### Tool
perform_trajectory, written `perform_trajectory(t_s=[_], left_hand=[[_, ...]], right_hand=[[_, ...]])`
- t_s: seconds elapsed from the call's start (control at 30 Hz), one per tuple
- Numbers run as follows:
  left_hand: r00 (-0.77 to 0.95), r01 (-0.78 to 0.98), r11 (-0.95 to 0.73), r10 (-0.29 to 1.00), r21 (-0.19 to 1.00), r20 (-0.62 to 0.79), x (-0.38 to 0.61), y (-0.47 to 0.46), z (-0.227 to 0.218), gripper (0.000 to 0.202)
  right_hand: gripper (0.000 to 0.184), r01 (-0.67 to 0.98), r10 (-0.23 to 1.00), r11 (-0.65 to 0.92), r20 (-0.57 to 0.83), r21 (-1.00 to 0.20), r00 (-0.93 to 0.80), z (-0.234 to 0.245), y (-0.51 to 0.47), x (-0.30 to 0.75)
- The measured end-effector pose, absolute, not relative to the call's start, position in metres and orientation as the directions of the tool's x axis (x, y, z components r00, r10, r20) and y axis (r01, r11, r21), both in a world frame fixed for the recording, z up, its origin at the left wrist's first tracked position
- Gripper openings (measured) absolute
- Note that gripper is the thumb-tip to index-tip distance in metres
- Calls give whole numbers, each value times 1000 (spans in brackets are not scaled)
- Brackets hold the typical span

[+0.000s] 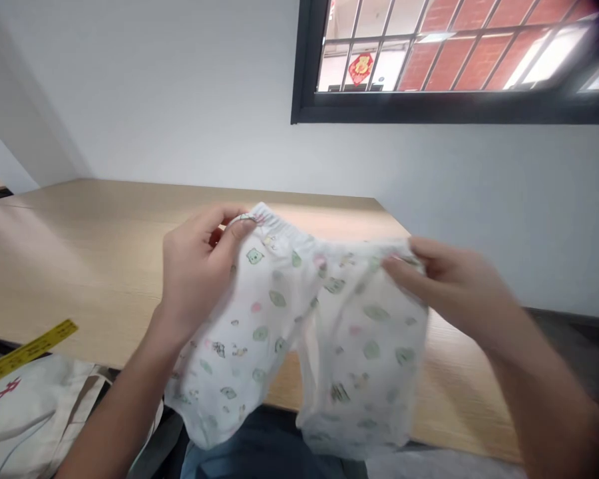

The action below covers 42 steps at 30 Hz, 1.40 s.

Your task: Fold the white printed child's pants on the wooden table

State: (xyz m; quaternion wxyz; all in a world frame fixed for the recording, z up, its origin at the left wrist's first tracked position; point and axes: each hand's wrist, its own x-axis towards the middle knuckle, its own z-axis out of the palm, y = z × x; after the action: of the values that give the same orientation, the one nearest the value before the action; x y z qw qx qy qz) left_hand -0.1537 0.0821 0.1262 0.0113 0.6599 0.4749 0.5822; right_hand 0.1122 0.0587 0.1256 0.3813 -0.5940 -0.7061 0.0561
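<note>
A small pair of white pants (pixel 274 293), printed with green leaves, animal faces and pink spots, hangs spread between my hands above the table's front edge. My left hand (pixel 197 263) pinches one end of the elastic waistband between thumb and fingers. At the waistband's other end, my right hand (pixel 454 286) grips the cloth, thumb in front; this hand is slightly blurred. The waistband sags between the two grips, and both legs dangle with a gap between them. The fingertips behind the cloth are hidden.
The wooden table (pixel 80 266) runs back to a pale wall (pixel 180 93) with a dark-framed, barred window (pixel 429 106) at upper right. At lower left are a yellow ruler (pixel 34 349) and a white cloth bag (pixel 24 412) with red characters.
</note>
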Motion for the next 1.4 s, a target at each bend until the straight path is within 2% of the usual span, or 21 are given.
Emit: perform_trajectory(t_s=[0.07,0.13,0.2,0.33,0.5,0.57,0.67,0.77,0.87,0.93,1.0,1.1,1.2,1.33,1.4], left_hand=[[-68,670,-451,753,590,654,-163,116,119,17],[-23,745,-347,840,570,542,-167,154,108,19],[5,789,-284,890,545,456,-166,189,95,19],[61,829,-238,938,507,340,-158,238,66,25],[135,854,-275,937,441,324,-143,244,47,32],[230,837,-363,913,409,337,-131,229,43,34],[502,729,-577,817,369,284,-104,197,35,32],[737,572,-742,652,349,178,-76,173,22,35],[824,493,-810,552,319,126,-59,162,10,38],[848,465,-834,516,297,121,-56,152,7,40],[869,436,-854,481,285,112,-60,135,7,44],[913,360,-880,401,310,80,-68,89,8,51],[939,254,-890,321,379,124,-74,36,-4,52],[909,181,-894,311,409,276,-75,1,-20,54],[929,158,-870,291,468,228,-81,7,-9,49]], right_hand=[[40,746,914,293,404,-598,-36,120,98,96],[32,626,946,291,316,-724,-74,103,136,89],[22,525,979,199,192,-827,-68,80,170,88],[15,538,993,102,120,-837,-2,43,215,87],[32,608,989,57,129,-792,75,24,229,82],[35,645,984,94,170,-759,57,23,220,84],[34,671,974,206,212,-712,-74,27,193,90],[35,636,948,274,91,-721,-305,31,159,98],[41,608,855,378,12,-698,-519,26,140,102],[45,628,800,501,41,-596,-599,17,143,100],[48,706,790,567,39,-425,-611,7,156,95],[51,824,849,518,17,-231,-529,-4,185,85],[55,870,894,443,36,-215,-446,-9,210,75],[55,886,912,406,43,-223,-407,-10,222,72],[54,882,911,409,41,-236,-411,-8,221,73]])
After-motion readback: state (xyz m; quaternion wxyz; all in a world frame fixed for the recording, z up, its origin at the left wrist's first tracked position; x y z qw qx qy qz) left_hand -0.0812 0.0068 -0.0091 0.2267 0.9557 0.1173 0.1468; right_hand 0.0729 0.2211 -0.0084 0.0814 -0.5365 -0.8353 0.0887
